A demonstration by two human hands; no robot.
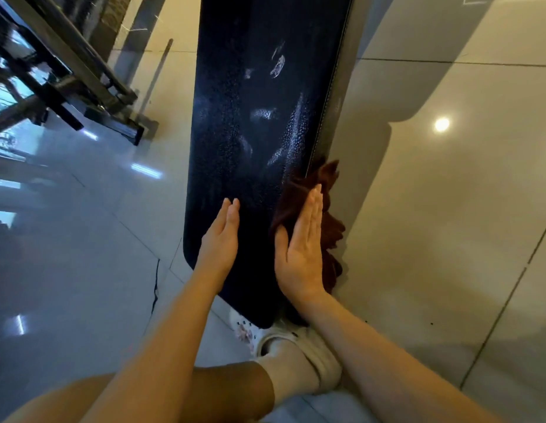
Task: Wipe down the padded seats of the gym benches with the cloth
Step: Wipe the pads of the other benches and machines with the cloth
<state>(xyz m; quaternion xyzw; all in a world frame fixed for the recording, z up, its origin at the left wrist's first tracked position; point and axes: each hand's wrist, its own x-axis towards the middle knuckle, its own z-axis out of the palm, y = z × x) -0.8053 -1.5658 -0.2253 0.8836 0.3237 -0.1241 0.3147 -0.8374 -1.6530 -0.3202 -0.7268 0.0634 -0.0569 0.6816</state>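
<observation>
A long black padded bench seat runs from the top of the view down to my feet, its textured surface showing shiny streaks. A dark red-brown cloth lies over the seat's right edge near the bottom end. My right hand presses flat on the cloth with straight fingers. My left hand rests flat on the bare pad just left of it, fingers straight and together.
Glossy pale floor tiles surround the bench. A dark metal gym frame stands at the upper left, with a thin pole beside it. My leg and white shoe sit under the bench's near end.
</observation>
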